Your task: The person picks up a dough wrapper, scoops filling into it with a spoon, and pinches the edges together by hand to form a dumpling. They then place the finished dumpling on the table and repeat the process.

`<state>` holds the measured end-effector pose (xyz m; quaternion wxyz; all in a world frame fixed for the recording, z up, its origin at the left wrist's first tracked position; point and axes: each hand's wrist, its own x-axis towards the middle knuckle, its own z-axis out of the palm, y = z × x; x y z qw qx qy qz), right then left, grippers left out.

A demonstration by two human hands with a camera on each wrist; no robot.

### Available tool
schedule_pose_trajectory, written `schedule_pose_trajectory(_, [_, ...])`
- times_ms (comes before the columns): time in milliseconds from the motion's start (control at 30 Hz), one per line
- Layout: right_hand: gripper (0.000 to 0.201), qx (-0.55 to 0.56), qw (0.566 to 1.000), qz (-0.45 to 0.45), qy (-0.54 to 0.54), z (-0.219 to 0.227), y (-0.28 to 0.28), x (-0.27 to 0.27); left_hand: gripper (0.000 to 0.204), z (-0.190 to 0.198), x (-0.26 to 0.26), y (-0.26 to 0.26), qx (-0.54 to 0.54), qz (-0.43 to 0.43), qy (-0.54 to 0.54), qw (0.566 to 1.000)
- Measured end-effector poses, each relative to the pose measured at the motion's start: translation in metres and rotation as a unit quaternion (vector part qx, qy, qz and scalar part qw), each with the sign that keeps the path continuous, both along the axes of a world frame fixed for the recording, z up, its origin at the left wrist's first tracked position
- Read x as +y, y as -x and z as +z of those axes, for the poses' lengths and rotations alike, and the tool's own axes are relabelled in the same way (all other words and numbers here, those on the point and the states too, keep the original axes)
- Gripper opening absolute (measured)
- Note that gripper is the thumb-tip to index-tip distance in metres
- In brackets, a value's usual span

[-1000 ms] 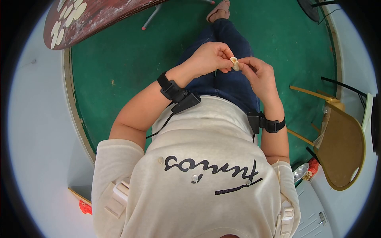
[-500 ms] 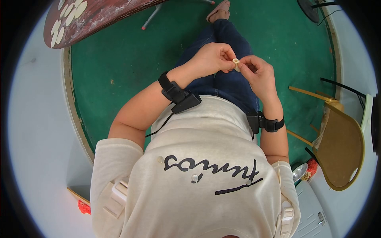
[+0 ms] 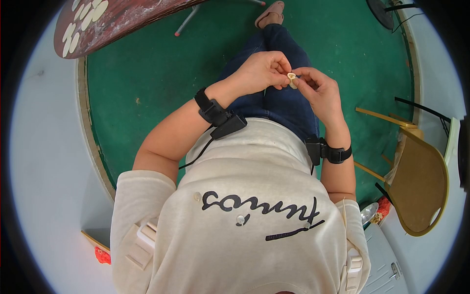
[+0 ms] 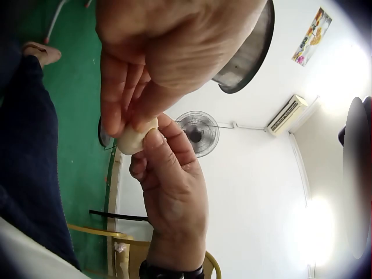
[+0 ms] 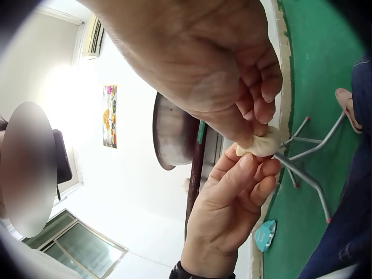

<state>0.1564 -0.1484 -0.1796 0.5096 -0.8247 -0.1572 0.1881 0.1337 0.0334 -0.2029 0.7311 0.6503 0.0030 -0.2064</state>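
Observation:
A small pale dumpling (image 3: 292,83) is held up between both hands over the person's lap. My left hand (image 3: 262,72) pinches its edge between thumb and fingers, coming from the left. From the right, the thumb and fingers of my right hand (image 3: 321,94) grip the other side. In the head view its top shows a small hollow. Pleats run along the dumpling (image 5: 267,141) in the right wrist view. The left wrist view shows the rounded, smooth side of the dumpling (image 4: 132,140), with fingertips covering the rest.
A dark red table (image 3: 122,29) at the upper left carries several flat pale wrappers (image 3: 87,22). A large metal pot (image 5: 174,131) appears beyond the left hand. On the right stands a chair (image 3: 421,181), and a fan (image 4: 196,133) is farther off.
Both hands keep hold of the dumpling, which has shifted slightly to the right. Its hollow top has turned a little, and the fingers have moved slightly around its edge.

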Motion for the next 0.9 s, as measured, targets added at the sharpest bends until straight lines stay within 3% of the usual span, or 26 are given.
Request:
schedule_pose_trajectory(233, [0.009, 0.007, 1.0, -0.019, -0.021, -0.0023, 0.0006, 0.0, 0.009, -0.0001, 0.0021, -0.0008, 0.017, -0.019, 0.005, 1.0])
schedule_pose_trajectory(433, [0.009, -0.033, 0.999, -0.011, 0.036, -0.0025, 0.001, -0.0001, 0.01, 0.0006, -0.0005, 0.0006, 0.011, -0.004, -0.02, 1.0])
schedule_pose_trajectory(633, [0.01, -0.014, 0.999, 0.022, 0.038, 0.0025, -0.0003, 0.0022, 0.009, 0.0016, 0.002, 0.0016, 0.007, 0.009, -0.056, 0.998])
schedule_pose_trajectory(900, [0.012, 0.023, 1.0, -0.005, 0.012, 0.0031, 0.0013, 0.002, 0.009, 0.001, -0.0027, 0.0035, -0.04, 0.0, -0.079, 0.996])
